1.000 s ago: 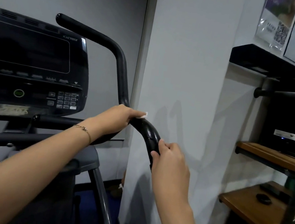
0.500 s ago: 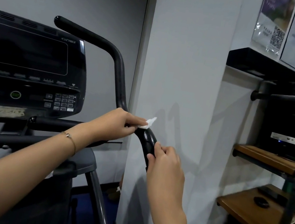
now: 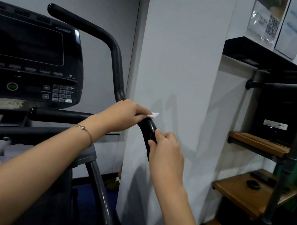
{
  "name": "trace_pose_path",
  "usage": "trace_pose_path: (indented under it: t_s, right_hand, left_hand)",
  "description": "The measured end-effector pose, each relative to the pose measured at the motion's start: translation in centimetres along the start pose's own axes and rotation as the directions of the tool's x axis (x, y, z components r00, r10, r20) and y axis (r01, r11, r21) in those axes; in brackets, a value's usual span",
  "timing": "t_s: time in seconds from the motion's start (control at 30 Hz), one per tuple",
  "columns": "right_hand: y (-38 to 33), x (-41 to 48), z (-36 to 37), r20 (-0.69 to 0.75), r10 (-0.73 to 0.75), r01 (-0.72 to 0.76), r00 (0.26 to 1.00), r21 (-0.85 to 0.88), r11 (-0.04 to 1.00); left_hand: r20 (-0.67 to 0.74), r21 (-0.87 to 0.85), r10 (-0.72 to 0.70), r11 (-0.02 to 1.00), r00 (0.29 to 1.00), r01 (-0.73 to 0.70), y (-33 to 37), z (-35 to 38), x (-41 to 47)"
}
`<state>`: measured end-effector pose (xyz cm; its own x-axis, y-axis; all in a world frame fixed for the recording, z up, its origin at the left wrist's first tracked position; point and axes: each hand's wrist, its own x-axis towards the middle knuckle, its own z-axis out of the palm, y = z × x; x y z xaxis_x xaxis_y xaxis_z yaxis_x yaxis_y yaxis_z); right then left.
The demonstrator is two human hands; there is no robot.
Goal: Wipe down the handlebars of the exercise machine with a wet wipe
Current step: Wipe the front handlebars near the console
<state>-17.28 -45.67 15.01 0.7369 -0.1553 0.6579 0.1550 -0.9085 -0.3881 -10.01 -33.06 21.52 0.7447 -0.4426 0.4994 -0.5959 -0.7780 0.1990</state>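
A black curved handlebar (image 3: 116, 62) rises from the exercise machine and bends down toward me on the right. My left hand (image 3: 123, 114) wraps round the bend of the bar and presses a white wet wipe (image 3: 153, 115) against it; only a corner of the wipe sticks out past the fingers. Just below, my right hand (image 3: 165, 150) grips the lower glossy end of the same handlebar (image 3: 148, 130). A short stretch of bare bar shows between the two hands.
The machine's black console (image 3: 25, 56) with keypad sits at left, a lower horizontal bar (image 3: 58, 116) beneath it. A white wall column (image 3: 178, 58) stands right behind the handlebar. Wooden shelves on pipe frames (image 3: 248, 192) with a black device fill the right.
The wipe's corner now sticks out from under my left fingers, where a second ago it was mostly hidden. Both hands keep their places on the bar.
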Motion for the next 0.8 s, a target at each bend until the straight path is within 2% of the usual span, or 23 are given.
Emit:
trace_pose_path:
  t_s: [0.07,0.17,0.27,0.33,0.43,0.5,0.57,0.7,0.8]
  right_hand:
    - [0.0,0.0,-0.1,0.02,0.001,-0.001,1.0,-0.007,1.0]
    - [0.3,0.4,-0.9,0.038,0.003,-0.005,0.999,0.066,0.998]
    - [0.0,0.8,-2.1,-0.156,-0.071,0.11,0.985,0.257,0.96]
    - [-1.0,1.2,-2.8,-0.271,-0.142,0.22,0.952,0.284,0.933]
    - [-1.9,2.4,-3.0,-0.278,-0.195,0.276,0.941,0.294,0.915]
    - [-1.8,3.1,-2.8,-0.249,-0.17,0.256,0.954,0.373,0.892]
    - [-1.7,3.6,-2.7,-0.224,-0.127,0.218,0.966,0.448,0.867]
    - [-1.7,4.4,-2.9,-0.237,-0.093,0.193,0.967,0.449,0.872]
    - [-1.8,4.6,-3.4,-0.231,-0.089,0.193,0.969,0.481,0.855]
  left_hand:
    - [0.032,-0.062,-0.017,0.998,0.999,0.019,0.3,-0.3,-0.4]
    - [0.089,-0.311,-0.022,0.949,0.996,0.049,0.7,-1.1,-1.4]
    - [-0.051,-0.46,-0.056,0.888,0.997,0.026,1.7,-1.3,-1.9]
    - [-0.114,-0.613,-0.124,0.79,0.986,0.028,2.3,-1.4,-2.1]
    - [-0.03,-0.842,-0.174,0.536,0.984,0.069,2.5,-1.6,-2.5]
    - [-0.018,-0.894,-0.18,0.444,0.984,0.065,2.1,-1.5,-2.7]
    - [-0.029,-0.909,-0.2,0.413,0.979,0.057,1.8,-1.3,-2.7]
    - [-0.035,-0.949,-0.252,0.311,0.967,0.047,1.7,-1.1,-2.3]
    - [-0.04,-0.96,-0.244,0.277,0.969,0.03,2.1,-1.0,-2.2]
